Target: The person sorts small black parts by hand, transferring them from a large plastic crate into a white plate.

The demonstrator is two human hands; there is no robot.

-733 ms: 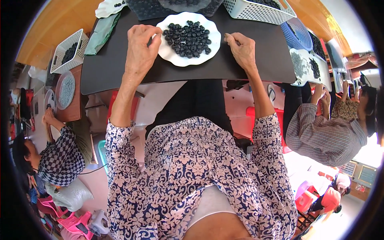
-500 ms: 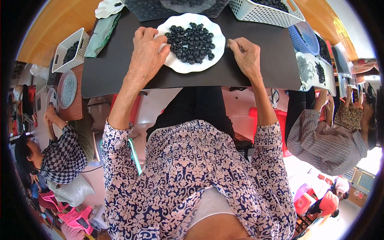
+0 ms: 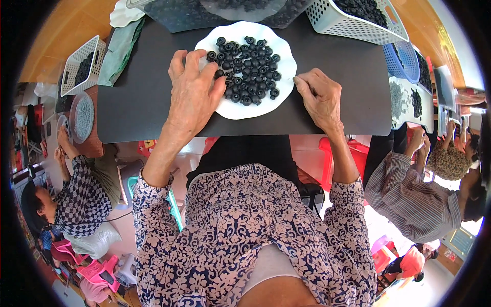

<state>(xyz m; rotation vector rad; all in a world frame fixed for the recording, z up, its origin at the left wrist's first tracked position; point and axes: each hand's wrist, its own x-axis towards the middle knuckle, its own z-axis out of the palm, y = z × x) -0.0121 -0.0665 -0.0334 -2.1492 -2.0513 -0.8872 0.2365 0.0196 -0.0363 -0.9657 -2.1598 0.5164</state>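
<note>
A white scalloped plate (image 3: 255, 110) rests on the dark tabletop in front of me, holding many small black round pieces (image 3: 250, 69), some with a hole in the end. Over its left rim, my left hand (image 3: 192, 89) has thumb and forefinger around one black piece (image 3: 219, 73); the other fingers are bent above the rim. My right hand (image 3: 321, 94) is closed at the plate's right edge, its thumb and forefinger pinched together by the rim. Whatever it may hold is hidden by the fingers.
A clear bin (image 3: 176, 18) of black pieces stands beyond the plate. White baskets (image 3: 353, 28) (image 3: 82, 66), a blue basket (image 3: 404, 61) and a green cloth bag (image 3: 120, 51) lie around it. Co-workers sit at left (image 3: 84, 199) and right (image 3: 414, 194).
The view has shifted, so the table and plate appear lower. My left thumb and forefinger have come around a black piece. My right hand stays closed beside the plate's right rim.
</note>
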